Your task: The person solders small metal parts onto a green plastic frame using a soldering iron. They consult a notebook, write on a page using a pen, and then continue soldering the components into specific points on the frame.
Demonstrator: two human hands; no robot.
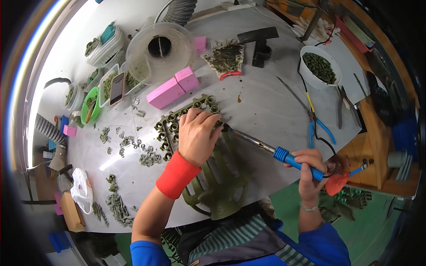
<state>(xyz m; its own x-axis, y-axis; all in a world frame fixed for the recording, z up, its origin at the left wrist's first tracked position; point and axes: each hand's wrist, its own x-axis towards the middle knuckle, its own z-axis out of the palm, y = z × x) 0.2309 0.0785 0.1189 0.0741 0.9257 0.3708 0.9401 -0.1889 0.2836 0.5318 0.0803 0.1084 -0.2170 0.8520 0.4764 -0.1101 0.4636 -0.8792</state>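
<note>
At table (266,88) | left hand (197,135): on frame (217,197) | right hand (310,175): soldering iron (280,154)

The tool handle (290,159) is blue, the frame (214,201) olive, the wristband (178,175) red, the cloth (233,235) striped.

We've got a grey table (270,102) carrying pink blocks (166,93), a stained glove (226,57), a black T-shaped part (258,34), a white bowl (321,48) and blue-handled pliers (327,132). On our left, loose piles of small grey-green parts (117,208); at the front edge, an olive-green frame (215,198).
</note>
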